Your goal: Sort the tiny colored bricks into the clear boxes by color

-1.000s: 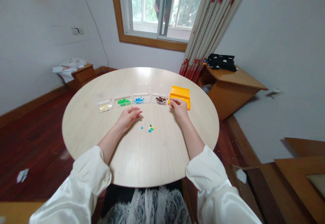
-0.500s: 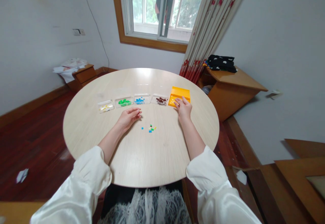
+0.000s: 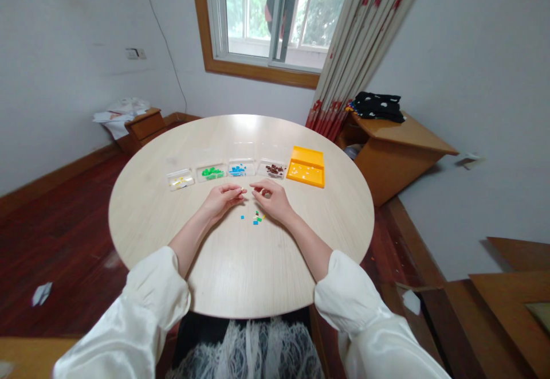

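Over the middle of the table, my left hand [image 3: 224, 200] pinches a tiny pale piece [image 3: 243, 190] between thumb and fingertips. My right hand [image 3: 271, 198] faces it just to the right, its fingers curled in a pinch. Whatever those fingertips hold is too small to make out. Below both hands lie several small loose building bricks: a blue brick [image 3: 242, 217] apart on the left, and a little cluster with a green brick [image 3: 259, 219], another blue brick [image 3: 255, 223] and a yellow piece [image 3: 264, 217].
Behind my hands stand open clear boxes with yellow pieces [image 3: 180, 182], green pieces [image 3: 212, 172], blue pieces [image 3: 237, 170] and brown pieces [image 3: 275, 170]. At their right is an open yellow box [image 3: 315, 182] holding white pieces. The round table [image 3: 258, 276] stands before a window.
My right hand has moved left from the yellow box to beside my left hand. The white pieces in that box now show uncovered. My left hand has shifted slightly right.
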A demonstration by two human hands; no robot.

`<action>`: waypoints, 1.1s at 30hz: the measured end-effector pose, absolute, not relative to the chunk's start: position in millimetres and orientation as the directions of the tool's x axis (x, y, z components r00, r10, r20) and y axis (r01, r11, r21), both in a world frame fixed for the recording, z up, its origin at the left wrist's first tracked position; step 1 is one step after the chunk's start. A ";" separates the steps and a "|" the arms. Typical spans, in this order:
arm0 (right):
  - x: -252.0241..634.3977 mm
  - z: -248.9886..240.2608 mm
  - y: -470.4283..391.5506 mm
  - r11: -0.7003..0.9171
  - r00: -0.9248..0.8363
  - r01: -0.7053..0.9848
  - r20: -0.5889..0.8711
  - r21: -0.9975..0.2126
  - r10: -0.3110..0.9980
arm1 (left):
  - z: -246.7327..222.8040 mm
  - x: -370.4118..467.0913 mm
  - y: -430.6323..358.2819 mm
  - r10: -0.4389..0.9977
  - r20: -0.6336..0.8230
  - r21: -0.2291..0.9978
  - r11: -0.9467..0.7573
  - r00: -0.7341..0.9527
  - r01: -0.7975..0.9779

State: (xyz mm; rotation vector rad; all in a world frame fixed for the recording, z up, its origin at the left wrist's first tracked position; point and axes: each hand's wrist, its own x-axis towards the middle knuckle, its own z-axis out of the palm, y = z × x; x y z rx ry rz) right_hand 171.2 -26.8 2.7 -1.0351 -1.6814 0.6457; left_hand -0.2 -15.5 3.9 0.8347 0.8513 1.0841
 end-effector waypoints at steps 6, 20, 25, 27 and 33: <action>164.2 1.5 -29.7 0.527 -0.198 0.322 0.488 -0.787 0.850 | 1.5 2.1 -16.7 0.949 -0.145 0.901 0.244 0.280 -0.360; 163.8 3.2 -30.8 0.495 -0.192 0.382 0.457 -0.780 0.868 | 1.4 3.9 -17.9 0.931 -0.120 0.905 0.245 0.345 -0.347; 172.3 -0.3 -20.2 0.381 -0.007 0.290 0.397 -0.878 0.918 | 4.6 3.5 -17.2 0.945 -0.169 0.885 0.271 0.281 -0.378; 179.1 -1.2 -13.3 0.315 0.077 0.201 0.335 -0.928 0.939 | 5.6 3.5 -17.6 0.948 -0.184 0.882 0.275 0.258 -0.383; 206.4 -1.2 5.4 0.220 0.332 0.050 0.224 -0.974 0.916 | 6.0 1.3 -18.7 0.954 -0.181 0.885 0.264 0.240 -0.383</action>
